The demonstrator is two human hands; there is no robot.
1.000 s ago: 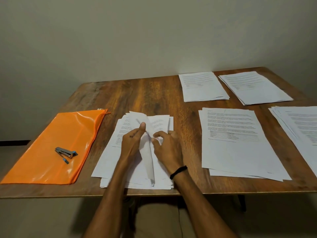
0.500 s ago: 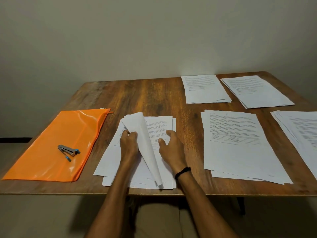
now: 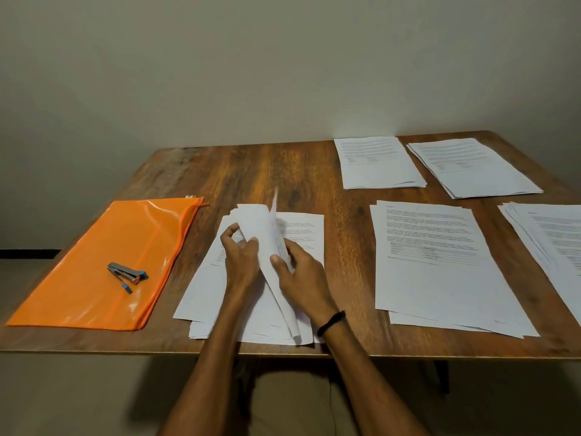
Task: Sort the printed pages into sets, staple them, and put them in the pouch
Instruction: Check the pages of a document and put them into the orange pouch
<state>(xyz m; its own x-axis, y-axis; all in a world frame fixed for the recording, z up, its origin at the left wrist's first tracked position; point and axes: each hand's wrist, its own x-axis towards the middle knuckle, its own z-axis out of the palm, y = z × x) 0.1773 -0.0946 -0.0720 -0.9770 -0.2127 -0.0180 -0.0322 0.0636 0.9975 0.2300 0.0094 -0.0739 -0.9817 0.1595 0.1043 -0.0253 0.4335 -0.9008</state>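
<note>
A loose stack of printed pages (image 3: 301, 228) lies at the table's front middle. My left hand (image 3: 240, 261) holds turned-up sheets (image 3: 264, 228) folded over toward the left. My right hand (image 3: 298, 272) pinches the raised sheets' edge between thumb and fingers. An orange zip pouch (image 3: 103, 265) lies flat at the left, with a small grey and blue stapler (image 3: 125, 273) on top of it.
Sorted page piles lie on the wooden table (image 3: 251, 177): one at right front (image 3: 440, 265), one at the right edge (image 3: 553, 240), two at the back right (image 3: 375, 162) (image 3: 471, 166). A plain wall stands behind the table.
Several sheets have been lifted higher and stand nearly on edge. My right hand has moved from the flat page onto the raised sheets; my left hand has shifted under them.
</note>
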